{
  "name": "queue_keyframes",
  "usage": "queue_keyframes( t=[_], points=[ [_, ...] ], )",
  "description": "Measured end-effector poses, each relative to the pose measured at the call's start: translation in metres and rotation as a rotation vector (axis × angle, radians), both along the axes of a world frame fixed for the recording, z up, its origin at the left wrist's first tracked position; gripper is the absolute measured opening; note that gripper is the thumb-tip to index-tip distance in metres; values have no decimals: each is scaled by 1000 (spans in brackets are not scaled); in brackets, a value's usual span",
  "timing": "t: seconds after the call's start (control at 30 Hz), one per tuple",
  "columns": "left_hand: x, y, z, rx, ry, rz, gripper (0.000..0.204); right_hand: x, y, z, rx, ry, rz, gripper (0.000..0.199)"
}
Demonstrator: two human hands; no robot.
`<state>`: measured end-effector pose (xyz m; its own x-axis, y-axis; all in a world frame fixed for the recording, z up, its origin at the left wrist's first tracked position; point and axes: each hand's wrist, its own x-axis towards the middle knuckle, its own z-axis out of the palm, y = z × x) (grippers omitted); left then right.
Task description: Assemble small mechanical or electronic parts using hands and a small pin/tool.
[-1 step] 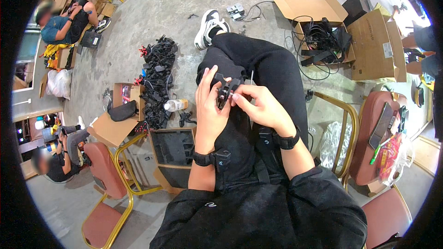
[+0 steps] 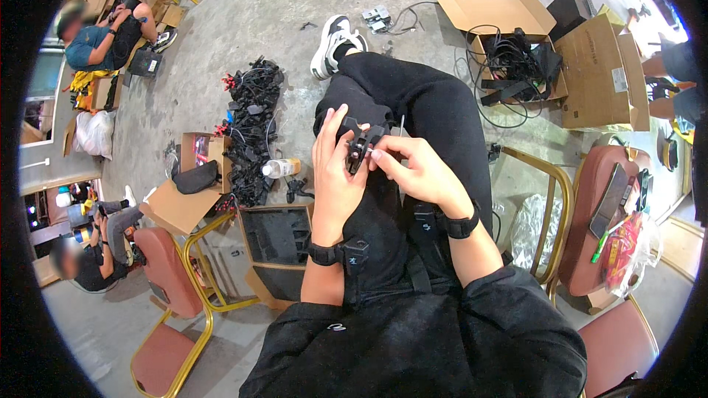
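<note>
Left hand (image 2: 338,180) grips black, angular, plastic-looking device (image 2: 361,140), right hand (image 2: 426,171) pinching its side: apparently fine handwork, next move wanting steadiness.

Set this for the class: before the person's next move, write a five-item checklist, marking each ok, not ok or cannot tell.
1. Left hand holding the black part: ok, it is held above the lap.
2. Right hand gripping that part: cannot tell; thumb and forefinger are at its side, but the contact is unclear.
3. A band on each wrist: ok, black bands on the left and right.
4. Bottle upright: not ok, it lies on its side.
5. Cables contained in their open cardboard box: not ok, loops spill onto the floor.
</note>
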<state>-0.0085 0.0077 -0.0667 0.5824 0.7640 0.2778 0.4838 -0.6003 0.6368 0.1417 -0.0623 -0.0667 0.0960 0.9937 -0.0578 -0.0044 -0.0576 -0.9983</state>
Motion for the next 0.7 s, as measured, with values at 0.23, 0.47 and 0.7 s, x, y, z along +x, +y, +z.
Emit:
queue_keyframes(
  t=[0.23,0.47,0.7],
  points=[
    [1,1,2,46,44,-10,41,1,0,1,-44,25,1,18],
    [4,-2,3,-24,-61,23,36,1,1,13,372,-568,-167,11],
    [3,-1,3,-28,-59,25,35,2,0,6,224,-240,-61,15]
  ],
)
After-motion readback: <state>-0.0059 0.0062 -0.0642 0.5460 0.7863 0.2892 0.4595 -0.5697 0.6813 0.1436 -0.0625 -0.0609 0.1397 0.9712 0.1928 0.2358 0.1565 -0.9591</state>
